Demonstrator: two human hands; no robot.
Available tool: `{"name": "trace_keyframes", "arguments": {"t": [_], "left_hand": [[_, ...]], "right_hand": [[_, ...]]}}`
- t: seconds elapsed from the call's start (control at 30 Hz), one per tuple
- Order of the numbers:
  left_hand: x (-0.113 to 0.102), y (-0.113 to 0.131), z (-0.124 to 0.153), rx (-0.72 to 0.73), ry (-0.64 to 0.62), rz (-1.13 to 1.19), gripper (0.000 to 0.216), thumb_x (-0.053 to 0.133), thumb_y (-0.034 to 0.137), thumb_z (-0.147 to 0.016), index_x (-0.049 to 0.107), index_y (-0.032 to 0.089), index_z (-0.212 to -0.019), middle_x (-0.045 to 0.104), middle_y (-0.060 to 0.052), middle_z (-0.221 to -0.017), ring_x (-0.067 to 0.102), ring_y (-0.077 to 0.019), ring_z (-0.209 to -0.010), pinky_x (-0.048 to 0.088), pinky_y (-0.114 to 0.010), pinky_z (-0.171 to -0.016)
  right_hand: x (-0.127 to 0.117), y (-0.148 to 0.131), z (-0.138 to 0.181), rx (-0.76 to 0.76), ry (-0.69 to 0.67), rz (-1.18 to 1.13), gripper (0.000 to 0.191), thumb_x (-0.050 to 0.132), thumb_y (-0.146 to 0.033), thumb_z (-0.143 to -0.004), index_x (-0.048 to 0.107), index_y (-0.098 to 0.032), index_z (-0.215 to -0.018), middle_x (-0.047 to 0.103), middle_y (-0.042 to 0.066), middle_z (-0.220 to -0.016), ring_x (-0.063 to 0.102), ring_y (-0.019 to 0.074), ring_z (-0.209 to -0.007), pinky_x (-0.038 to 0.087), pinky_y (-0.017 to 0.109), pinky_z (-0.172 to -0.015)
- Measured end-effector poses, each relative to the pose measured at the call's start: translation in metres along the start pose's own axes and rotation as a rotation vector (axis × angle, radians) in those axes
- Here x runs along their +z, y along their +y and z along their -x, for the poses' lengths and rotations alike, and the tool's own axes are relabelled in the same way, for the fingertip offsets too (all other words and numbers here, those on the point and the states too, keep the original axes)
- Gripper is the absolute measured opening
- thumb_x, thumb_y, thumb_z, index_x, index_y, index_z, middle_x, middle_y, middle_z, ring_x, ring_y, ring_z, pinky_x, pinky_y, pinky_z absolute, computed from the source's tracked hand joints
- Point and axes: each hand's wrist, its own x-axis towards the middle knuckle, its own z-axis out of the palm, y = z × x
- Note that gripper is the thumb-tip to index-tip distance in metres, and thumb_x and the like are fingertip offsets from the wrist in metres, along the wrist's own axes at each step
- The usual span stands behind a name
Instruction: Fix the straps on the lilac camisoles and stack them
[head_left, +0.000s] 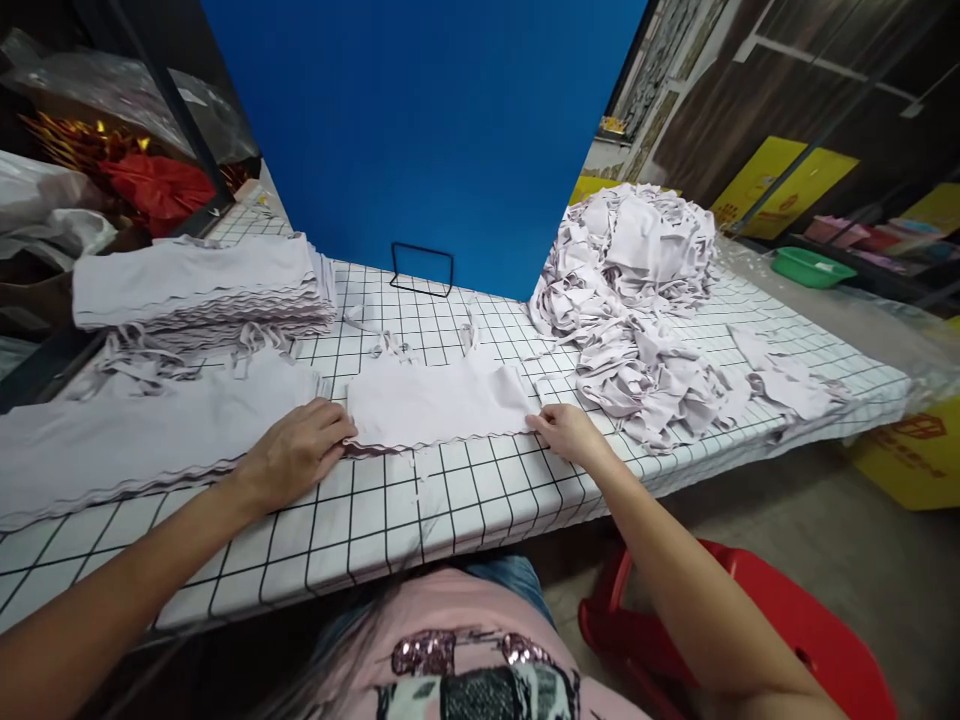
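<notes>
A pale strappy crop top (439, 403) lies flat in front of me, its thin straps pointing away and its wavy hem toward me. My left hand (296, 450) is closed, with its fingertips pinching the top's lower left corner. The lower right corner is pinched between the thumb and fingers of my right hand (562, 430). Left of these, a row of similar folded tops (172, 420) reaches to the edge of the view, close beside my left hand. Behind that row is a neat stack of pale garments (202, 280).
A large heap of crumpled pale garments (637, 260) covers the right of the grid-patterned table (465, 490). A blue board (427, 130) stands at the back, with a black wire frame (422, 270) before it. A red stool (795, 630) is at lower right, a green basin (812, 267) beyond the table.
</notes>
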Motion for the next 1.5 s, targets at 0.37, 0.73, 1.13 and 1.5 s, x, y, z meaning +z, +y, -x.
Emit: {"name": "trace_keyframes", "arguments": {"t": [0.37, 0.73, 1.13, 1.5], "left_hand": [[-0.005, 0.013, -0.009, -0.137, -0.058, 0.243, 0.037, 0.041, 0.033, -0.098, 0.058, 0.021, -0.128, 0.055, -0.010, -0.135, 0.050, -0.0251, -0.126, 0.046, -0.040, -0.103], [0.020, -0.010, -0.026, -0.387, -0.270, -0.024, 0.058, 0.033, 0.045, -0.100, 0.044, 0.012, -0.145, 0.035, -0.015, -0.156, 0.024, -0.0361, -0.146, 0.030, -0.057, -0.113], [-0.004, -0.006, -0.008, -0.064, -0.105, 0.048, 0.026, 0.044, 0.013, -0.095, 0.068, 0.019, -0.103, 0.059, -0.009, -0.130, 0.038, -0.0289, -0.138, 0.041, -0.049, -0.106], [-0.012, -0.009, -0.002, -0.013, -0.074, 0.083, 0.019, 0.045, 0.010, -0.089, 0.062, 0.019, -0.088, 0.064, -0.009, -0.112, 0.051, -0.0260, -0.120, 0.047, -0.044, -0.099]], "right_hand": [[0.023, -0.016, 0.000, -0.501, 0.435, 0.600, 0.034, 0.043, -0.037, -0.098, 0.057, -0.019, -0.124, 0.062, 0.013, -0.125, 0.053, 0.0274, -0.114, 0.043, 0.039, -0.087], [0.033, -0.013, -0.038, -0.425, 0.295, 0.764, 0.047, 0.034, -0.045, -0.100, 0.046, -0.021, -0.138, 0.042, 0.012, -0.151, 0.035, 0.0329, -0.136, 0.034, 0.059, -0.102], [0.040, 0.010, 0.009, -0.529, 0.280, 0.742, 0.045, 0.030, -0.045, -0.101, 0.049, -0.025, -0.137, 0.046, 0.009, -0.149, 0.038, 0.0309, -0.134, 0.036, 0.052, -0.099], [0.030, 0.010, 0.011, -0.487, 0.327, 0.545, 0.037, 0.039, -0.044, -0.099, 0.060, -0.024, -0.122, 0.057, 0.011, -0.134, 0.049, 0.0297, -0.117, 0.038, 0.048, -0.089]]}}
